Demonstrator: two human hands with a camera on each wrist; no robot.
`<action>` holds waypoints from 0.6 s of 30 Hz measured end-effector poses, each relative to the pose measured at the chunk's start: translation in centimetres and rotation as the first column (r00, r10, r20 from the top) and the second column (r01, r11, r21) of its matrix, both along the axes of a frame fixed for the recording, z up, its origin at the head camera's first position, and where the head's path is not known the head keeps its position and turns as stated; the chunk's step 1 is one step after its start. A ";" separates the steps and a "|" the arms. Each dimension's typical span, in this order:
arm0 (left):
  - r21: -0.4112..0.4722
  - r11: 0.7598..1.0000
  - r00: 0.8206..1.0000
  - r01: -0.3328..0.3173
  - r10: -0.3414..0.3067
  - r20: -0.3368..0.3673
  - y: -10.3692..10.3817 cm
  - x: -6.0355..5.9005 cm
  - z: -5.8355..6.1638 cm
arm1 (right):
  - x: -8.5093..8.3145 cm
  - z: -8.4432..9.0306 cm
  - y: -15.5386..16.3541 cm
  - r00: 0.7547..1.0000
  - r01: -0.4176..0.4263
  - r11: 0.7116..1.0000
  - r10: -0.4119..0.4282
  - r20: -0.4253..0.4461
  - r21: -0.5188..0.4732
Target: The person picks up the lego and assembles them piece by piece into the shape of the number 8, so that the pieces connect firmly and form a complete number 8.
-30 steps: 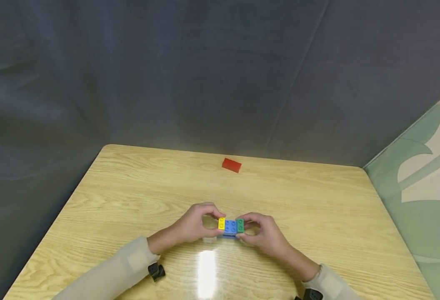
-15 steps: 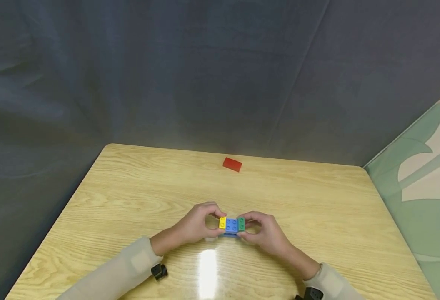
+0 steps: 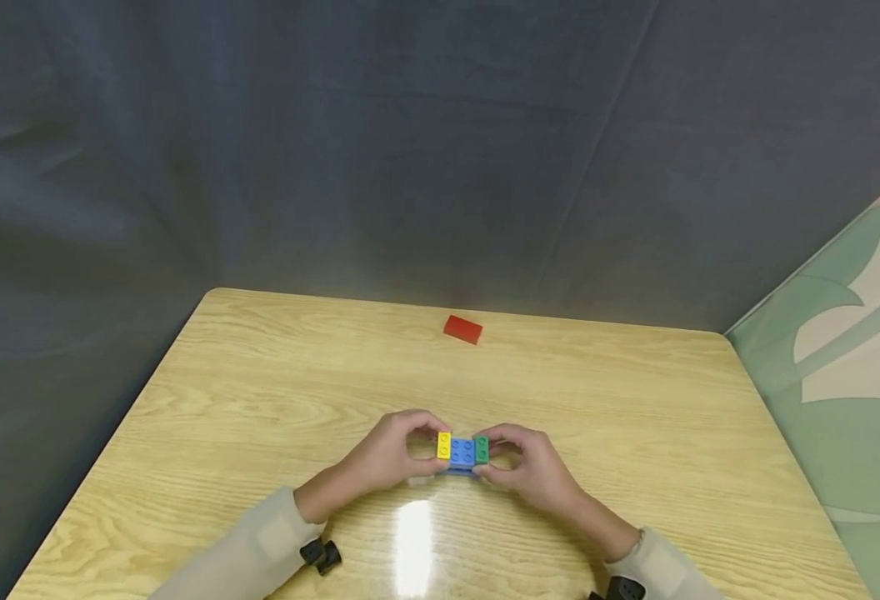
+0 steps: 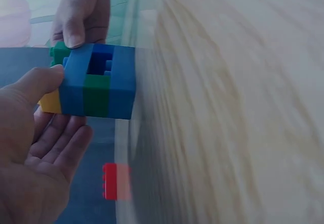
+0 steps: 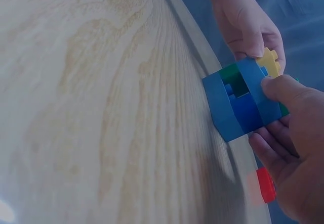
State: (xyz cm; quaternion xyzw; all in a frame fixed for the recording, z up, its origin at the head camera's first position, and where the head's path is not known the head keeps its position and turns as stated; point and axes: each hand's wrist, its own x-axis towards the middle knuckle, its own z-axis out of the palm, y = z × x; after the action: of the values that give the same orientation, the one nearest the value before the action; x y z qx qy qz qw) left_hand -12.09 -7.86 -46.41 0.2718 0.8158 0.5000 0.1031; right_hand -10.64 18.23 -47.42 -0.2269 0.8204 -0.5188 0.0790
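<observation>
While both hands are pinching the block stack from opposite ends, left hand and right hand are steadying it just above the table, well nearer than the red brick.

Beige long sleeves on both arms; small black device strapped at each wrist.

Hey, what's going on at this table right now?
A person holds a small block assembly of blue, yellow and green bricks just above a wooden table. The left hand pinches its yellow end and the right hand pinches its green end. A single red brick lies apart near the table's far edge, untouched.
</observation>
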 end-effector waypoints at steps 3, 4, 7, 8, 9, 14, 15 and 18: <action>0.015 1.000 1.000 -0.003 0.003 0.025 0.0 0.1 -0.1 | 0.0 -0.1 0.1 1.000 -0.007 1.000 0.007 -0.005 -0.017; 0.022 1.000 1.000 -0.005 0.004 0.030 0.0 0.1 -0.2 | 0.0 -0.1 0.1 1.000 -0.010 1.000 0.010 -0.004 -0.023; 0.041 0.999 0.999 -0.009 0.007 0.039 0.0 0.1 -0.4 | 0.0 -0.1 0.1 1.000 -0.014 0.999 0.014 -0.003 -0.035; 0.047 0.999 0.999 -0.008 0.006 0.038 0.0 0.2 -0.5 | 0.0 -0.1 0.1 1.000 -0.016 0.999 0.016 -0.004 -0.038; 0.051 0.999 0.999 -0.006 0.004 0.040 0.0 0.2 -0.6 | 0.0 -0.1 0.1 1.000 -0.020 0.999 0.019 -0.006 -0.040; 0.059 0.998 0.999 -0.004 0.000 0.053 0.0 0.3 -0.6 | -0.1 -0.1 0.2 0.999 -0.043 0.998 0.043 -0.010 -0.040; 0.056 0.998 0.998 -0.004 0.001 0.056 0.0 0.3 -0.6 | -0.1 -0.1 0.3 0.999 -0.047 0.998 0.047 -0.010 -0.035; 0.055 0.998 0.998 -0.006 0.002 0.061 0.0 0.3 -0.7 | -0.2 -0.1 0.4 0.998 -0.060 0.998 0.060 -0.011 -0.018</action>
State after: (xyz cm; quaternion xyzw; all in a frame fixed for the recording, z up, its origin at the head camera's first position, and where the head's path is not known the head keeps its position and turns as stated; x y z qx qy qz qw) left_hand -11.79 -7.84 -47.07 0.2575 0.7986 0.5307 0.1195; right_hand -10.89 18.67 -47.49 -0.2550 0.8089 -0.5223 0.0883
